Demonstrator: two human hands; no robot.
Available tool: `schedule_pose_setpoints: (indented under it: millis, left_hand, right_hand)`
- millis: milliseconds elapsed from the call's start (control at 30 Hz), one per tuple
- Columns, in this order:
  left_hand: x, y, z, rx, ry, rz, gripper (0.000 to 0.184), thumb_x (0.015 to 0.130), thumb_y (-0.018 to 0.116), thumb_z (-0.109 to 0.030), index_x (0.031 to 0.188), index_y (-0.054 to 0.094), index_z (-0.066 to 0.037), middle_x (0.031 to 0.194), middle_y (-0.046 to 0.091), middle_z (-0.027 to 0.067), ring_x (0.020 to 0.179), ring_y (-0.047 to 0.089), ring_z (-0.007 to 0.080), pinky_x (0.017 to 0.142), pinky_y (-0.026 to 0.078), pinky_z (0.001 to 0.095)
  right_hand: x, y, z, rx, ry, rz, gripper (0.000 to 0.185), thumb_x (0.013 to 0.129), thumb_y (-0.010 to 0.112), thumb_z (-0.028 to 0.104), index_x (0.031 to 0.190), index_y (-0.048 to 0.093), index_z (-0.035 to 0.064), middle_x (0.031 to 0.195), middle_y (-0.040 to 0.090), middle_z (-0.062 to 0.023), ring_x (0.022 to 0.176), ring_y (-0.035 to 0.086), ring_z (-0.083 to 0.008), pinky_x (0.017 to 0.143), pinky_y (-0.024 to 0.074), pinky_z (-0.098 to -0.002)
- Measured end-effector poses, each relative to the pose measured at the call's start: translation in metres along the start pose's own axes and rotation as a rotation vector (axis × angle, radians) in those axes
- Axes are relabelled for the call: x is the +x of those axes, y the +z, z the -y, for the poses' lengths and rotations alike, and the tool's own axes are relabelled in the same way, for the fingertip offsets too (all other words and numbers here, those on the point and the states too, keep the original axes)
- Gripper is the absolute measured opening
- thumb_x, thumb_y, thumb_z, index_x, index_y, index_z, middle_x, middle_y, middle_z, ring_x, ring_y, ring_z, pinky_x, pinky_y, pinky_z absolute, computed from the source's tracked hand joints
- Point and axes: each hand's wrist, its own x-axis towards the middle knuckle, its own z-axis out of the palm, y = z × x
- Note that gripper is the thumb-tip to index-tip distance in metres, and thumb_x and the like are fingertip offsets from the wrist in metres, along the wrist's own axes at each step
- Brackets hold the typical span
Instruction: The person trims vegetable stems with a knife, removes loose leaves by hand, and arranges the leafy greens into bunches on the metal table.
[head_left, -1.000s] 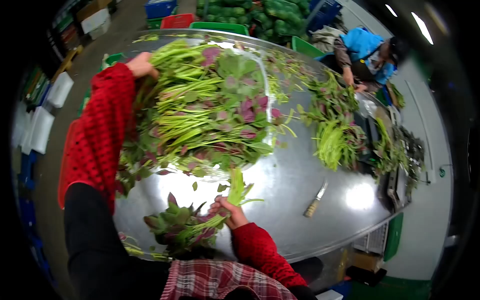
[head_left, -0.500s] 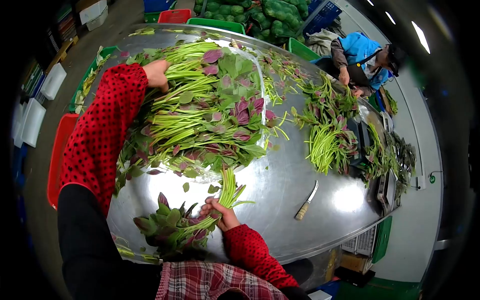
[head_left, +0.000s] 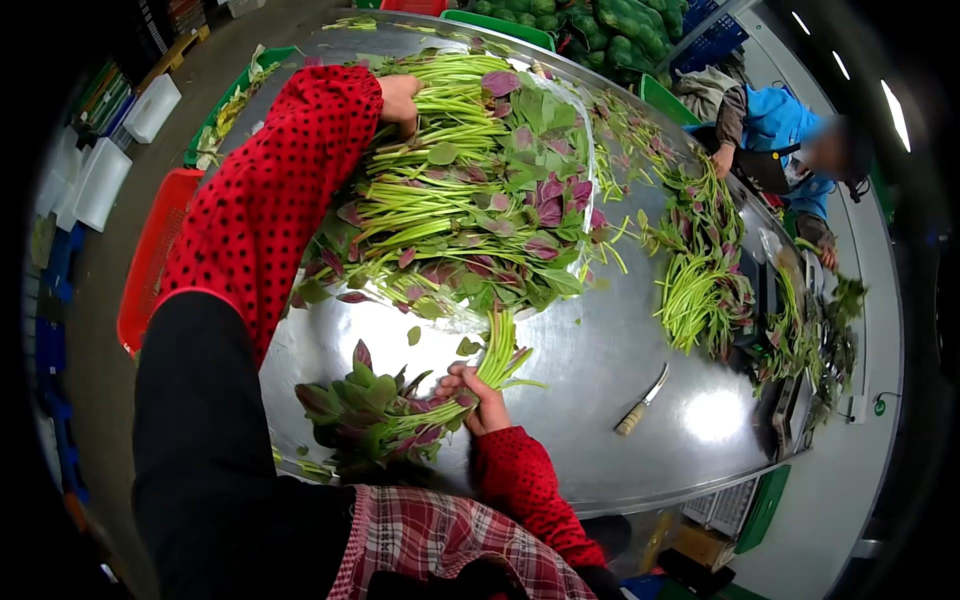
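A large pile of amaranth [head_left: 430, 215], with pale green stems and green and purple leaves, lies on a clear plastic sheet [head_left: 590, 150]. My left hand [head_left: 400, 103] is at the pile's upper left edge, its fingers curled over the stem ends; the fingertips are partly hidden. Near the table's front edge, my right hand [head_left: 482, 398] is closed around a bunch of amaranth [head_left: 375, 410]. The leaves of that bunch point left and its cut stems stick out up and to the right. A knife [head_left: 643, 400] with a curved blade lies apart, right of this hand.
The steel table [head_left: 570, 440] has rounded edges. Across it, a co-worker in blue [head_left: 775, 120] handles greens beside another amaranth heap [head_left: 700, 290]. A red crate [head_left: 160, 250] and a green crate [head_left: 240, 100] stand along the left edge. Netted green vegetables [head_left: 620, 35] are behind.
The view has shifted, so the table appears further up and right. Both my hands keep nearly the same places on the greens. One of the co-worker's hands has moved outward with some greens.
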Motion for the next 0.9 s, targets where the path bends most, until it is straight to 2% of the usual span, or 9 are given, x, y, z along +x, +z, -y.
schedule_pose_setpoints:
  millis: [167, 233, 367, 433, 500, 567, 600, 733, 900]
  left_hand:
    - [-0.006, -0.003, -0.005, -0.001, 0.021, -0.066, 0.065, 0.055, 0.079, -0.018, 0.109, 0.056, 0.010, 0.101, 0.065, 0.0240, 0.096, 0.063, 0.0322, 0.081, 0.050, 0.0378]
    - [-0.013, -0.014, -0.023, 0.027, -0.127, 0.227, 0.067, 0.055, 0.079, -0.018, 0.109, 0.055, 0.011, 0.102, 0.065, 0.0245, 0.094, 0.064, 0.0313, 0.077, 0.052, 0.0385]
    - [-0.031, -0.021, -0.045, 0.124, -0.147, 0.151, 0.061, 0.055, 0.079, -0.019, 0.104, 0.057, 0.011, 0.094, 0.067, 0.0232, 0.082, 0.065, 0.0292, 0.069, 0.052, 0.0395]
    - [-0.021, -0.014, -0.016, 0.031, -0.135, 0.194, 0.043, 0.056, 0.076, -0.014, 0.087, 0.062, 0.012, 0.081, 0.067, 0.0208, 0.072, 0.065, 0.0276, 0.061, 0.051, 0.0385]
    - [-0.039, -0.017, -0.008, -0.101, -0.117, 0.138, 0.034, 0.058, 0.072, -0.010, 0.084, 0.064, 0.010, 0.078, 0.067, 0.0180, 0.070, 0.064, 0.0231, 0.058, 0.050, 0.0361]
    - [-0.022, -0.008, 0.059, -0.180, -0.054, 0.083, 0.032, 0.060, 0.069, -0.006, 0.088, 0.063, 0.008, 0.076, 0.066, 0.0136, 0.068, 0.061, 0.0174, 0.058, 0.049, 0.0330]
    - [-0.030, -0.002, 0.073, -0.335, 0.105, -0.058, 0.020, 0.059, 0.070, -0.010, 0.066, 0.061, 0.007, 0.059, 0.060, 0.0098, 0.054, 0.055, 0.0154, 0.050, 0.045, 0.0312]
    - [-0.080, -0.041, 0.053, -0.537, -0.005, -0.023, 0.041, 0.065, 0.075, -0.008, 0.103, 0.064, 0.003, 0.087, 0.066, 0.0062, 0.076, 0.058, 0.0125, 0.067, 0.048, 0.0304]
    - [-0.098, -0.045, 0.056, -0.695, 0.008, -0.144, 0.044, 0.064, 0.077, -0.010, 0.104, 0.065, 0.001, 0.091, 0.067, 0.0064, 0.080, 0.059, 0.0127, 0.072, 0.047, 0.0282]
  right_hand:
    - [-0.001, 0.003, 0.001, 0.043, -0.006, -0.004, 0.028, 0.094, 0.056, 0.021, 0.109, 0.054, -0.0020, 0.092, 0.065, -0.0150, 0.085, 0.066, -0.0285, 0.077, 0.0543, -0.0399]
    - [0.000, 0.003, 0.001, 0.061, -0.004, -0.021, 0.025, 0.093, 0.056, 0.019, 0.108, 0.054, -0.0021, 0.090, 0.065, -0.0161, 0.083, 0.067, -0.0292, 0.075, 0.0553, -0.0404]
    - [0.002, 0.005, 0.000, 0.071, 0.005, -0.006, 0.025, 0.093, 0.057, 0.019, 0.109, 0.053, -0.0012, 0.091, 0.065, -0.0160, 0.084, 0.066, -0.0294, 0.075, 0.0549, -0.0408]
    - [-0.001, 0.002, 0.002, 0.096, 0.001, 0.035, 0.025, 0.093, 0.057, 0.019, 0.108, 0.053, -0.0002, 0.091, 0.065, -0.0157, 0.085, 0.066, -0.0288, 0.076, 0.0537, -0.0403]
    - [-0.004, 0.002, 0.002, 0.076, -0.013, 0.023, 0.024, 0.093, 0.057, 0.020, 0.108, 0.054, 0.0007, 0.091, 0.065, -0.0150, 0.086, 0.066, -0.0278, 0.077, 0.0529, -0.0394]
    - [0.000, 0.000, 0.002, 0.063, 0.001, 0.036, 0.024, 0.093, 0.057, 0.020, 0.107, 0.054, 0.0008, 0.092, 0.065, -0.0146, 0.086, 0.066, -0.0274, 0.077, 0.0531, -0.0387]
    - [-0.001, 0.001, 0.002, 0.069, 0.010, 0.022, 0.024, 0.093, 0.058, 0.021, 0.107, 0.054, 0.0008, 0.091, 0.065, -0.0142, 0.086, 0.066, -0.0272, 0.078, 0.0531, -0.0385]
    - [0.001, -0.006, -0.002, 0.025, -0.008, 0.049, 0.030, 0.092, 0.058, 0.025, 0.110, 0.054, 0.0005, 0.094, 0.065, -0.0142, 0.088, 0.065, -0.0279, 0.081, 0.0528, -0.0409]
    - [0.001, -0.003, 0.000, 0.020, -0.013, 0.047, 0.028, 0.093, 0.057, 0.023, 0.108, 0.055, 0.0000, 0.092, 0.065, -0.0157, 0.087, 0.065, -0.0282, 0.080, 0.0534, -0.0410]
